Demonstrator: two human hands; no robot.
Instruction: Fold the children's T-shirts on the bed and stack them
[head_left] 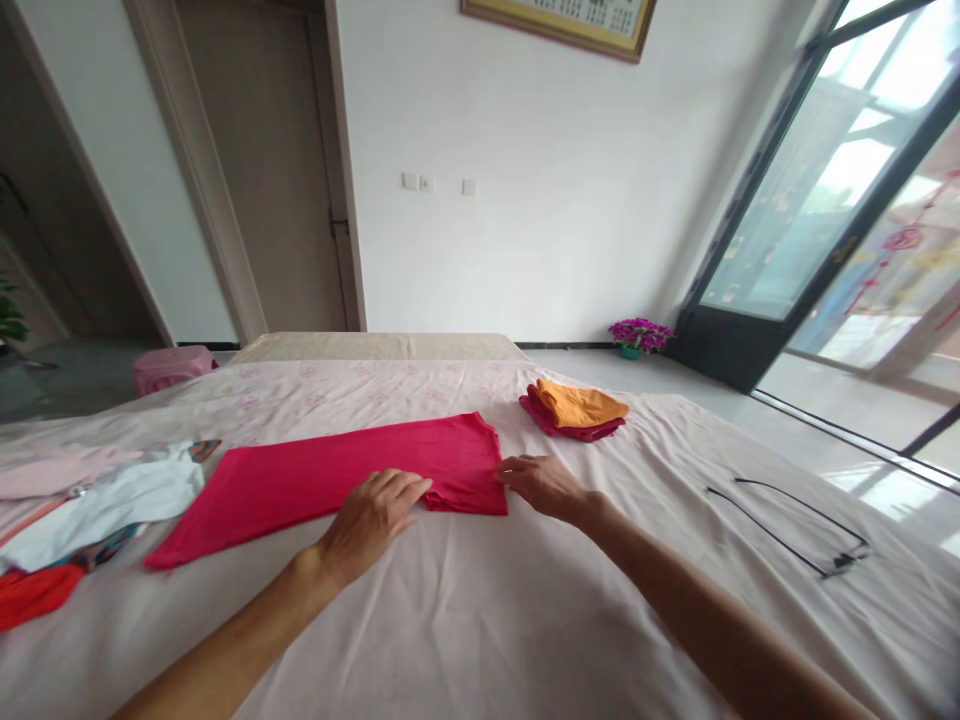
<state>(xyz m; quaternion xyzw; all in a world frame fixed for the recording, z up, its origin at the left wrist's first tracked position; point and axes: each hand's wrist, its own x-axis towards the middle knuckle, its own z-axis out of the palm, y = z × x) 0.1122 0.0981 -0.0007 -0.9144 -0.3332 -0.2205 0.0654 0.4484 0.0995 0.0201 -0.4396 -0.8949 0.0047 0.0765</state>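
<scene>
A pinkish-red garment (337, 475) lies in a long flat strip, its narrow end to the left and its wide end to the right. It resembles trousers folded lengthwise, though the kind is not certain. My left hand (379, 520) rests at its near edge, fingers stretched out beside a small bunched fold. At the wide right end, my right hand (544, 482) has its fingertips pinched together on the garment's edge. Beyond the right hand sits a small folded stack, with an orange cloth (585, 403) over dark red cloth (566, 430).
Loose white clothing (112, 505) and a bright red piece (37, 597) lie at the left on the pale bedsheet (480, 630). Glasses (840, 562) lie at the right. A pink stool (174, 368) and purple flowers (641, 335) stand on the floor beyond.
</scene>
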